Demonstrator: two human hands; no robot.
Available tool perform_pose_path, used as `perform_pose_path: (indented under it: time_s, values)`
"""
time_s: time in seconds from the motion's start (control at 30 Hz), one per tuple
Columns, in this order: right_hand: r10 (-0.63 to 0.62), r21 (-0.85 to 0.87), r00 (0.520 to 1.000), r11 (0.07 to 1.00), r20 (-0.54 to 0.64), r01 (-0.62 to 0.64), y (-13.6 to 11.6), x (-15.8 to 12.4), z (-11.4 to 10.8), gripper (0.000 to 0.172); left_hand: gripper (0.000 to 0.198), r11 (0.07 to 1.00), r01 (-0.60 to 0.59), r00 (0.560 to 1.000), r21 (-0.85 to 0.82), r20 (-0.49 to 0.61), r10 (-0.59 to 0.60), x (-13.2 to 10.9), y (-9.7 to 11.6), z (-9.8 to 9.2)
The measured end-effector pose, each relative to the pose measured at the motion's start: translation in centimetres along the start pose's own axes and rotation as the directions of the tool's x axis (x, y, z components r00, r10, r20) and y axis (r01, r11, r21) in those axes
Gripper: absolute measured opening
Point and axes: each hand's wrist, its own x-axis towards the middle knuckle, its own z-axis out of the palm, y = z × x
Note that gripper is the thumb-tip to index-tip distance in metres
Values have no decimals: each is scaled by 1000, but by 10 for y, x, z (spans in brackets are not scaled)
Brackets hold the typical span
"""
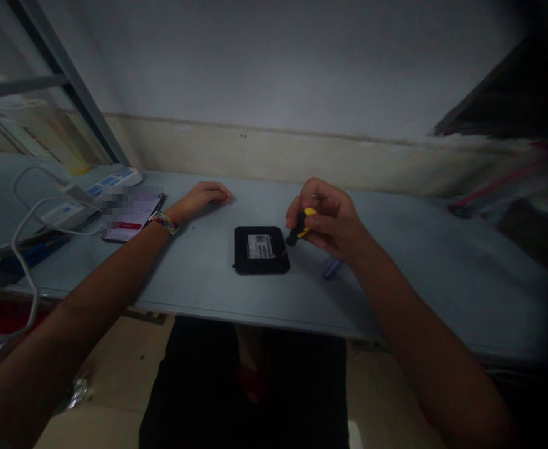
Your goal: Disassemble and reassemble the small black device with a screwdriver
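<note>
A flat black box (241,252) with rounded corners and a white printed label (261,247) lies on the blue-grey table. My right hand (326,218) pinches a short yellow-and-black screwdriver (302,226) just off the box's right side. Its thin shaft slants down toward the box's right edge; whether the tip touches a screw is too small to tell. My left hand (207,194) rests on the table behind and left of the box, its fingers loosely curled together with nothing seen in them. Partly under my right wrist lies a bluish-purple stick-like object (332,268).
At the left, a phone (136,215) with a lit screen lies by my left forearm. Behind it sit a white power strip (115,178) and a looping white cable (21,249). A wall (264,149) bounds the table's far side. The table's front edge (255,322) runs above my lap.
</note>
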Motion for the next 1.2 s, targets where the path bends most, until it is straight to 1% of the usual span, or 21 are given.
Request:
perform_pose_path:
  time_s: [0.13,0.23,0.33,0.4,0.47,0.53,0.57,0.67,0.77,0.83,0.87,0.93,0.97,1.03,1.13,1.2]
  values:
    - [2,33,1000,999,-14,-1,0,-1,0,37,17,1000,-7,1000,0,1,7,-1,0,0]
    - [-52,-3,998,999,-24,52,2,-1,-3,30,18,1000,2,1000,0,6,-2,0,1,0]
    - [-93,-25,995,995,-26,92,2,-1,-3,32,20,1000,4,1000,20,13,-4,0,2,0]
    - [-85,-19,996,996,-25,84,1,-1,-3,37,20,999,0,999,44,33,-1,-1,5,0]
    - [-61,-1,998,998,-20,61,1,-2,-2,37,19,997,-17,998,70,58,13,-4,11,3]
    - [-41,27,999,999,-12,41,1,-2,-2,33,19,993,-48,994,110,98,37,-10,22,9]
    - [-39,41,999,998,-7,39,1,-2,-2,33,21,988,-68,990,141,135,49,-13,29,14]
    - [-71,50,997,996,-1,71,4,-1,-4,27,34,952,-170,957,256,273,98,-26,53,32]
    - [-132,29,991,991,5,132,6,1,-6,21,65,905,-278,912,322,386,143,-38,68,57]
    - [-158,27,987,987,16,158,5,1,-6,25,91,825,-387,864,412,474,169,-45,72,72]
    - [-159,28,987,987,21,158,4,1,-6,28,104,770,-436,838,466,522,158,-48,73,79]
    - [-136,28,991,990,16,135,3,-1,-5,34,116,671,-498,808,549,574,130,-54,73,90]
    - [-114,29,993,993,12,113,2,-1,-4,35,117,637,-519,798,570,589,124,-56,73,94]
    - [-72,43,997,997,11,71,2,-2,-5,30,113,599,-554,785,578,602,145,-59,73,98]
    - [-47,75,999,996,27,45,4,-2,-9,23,106,581,-598,766,553,607,210,-60,70,99]
    - [-57,64,998,996,15,56,5,-1,-11,21,104,588,-612,758,529,604,245,-59,67,98]
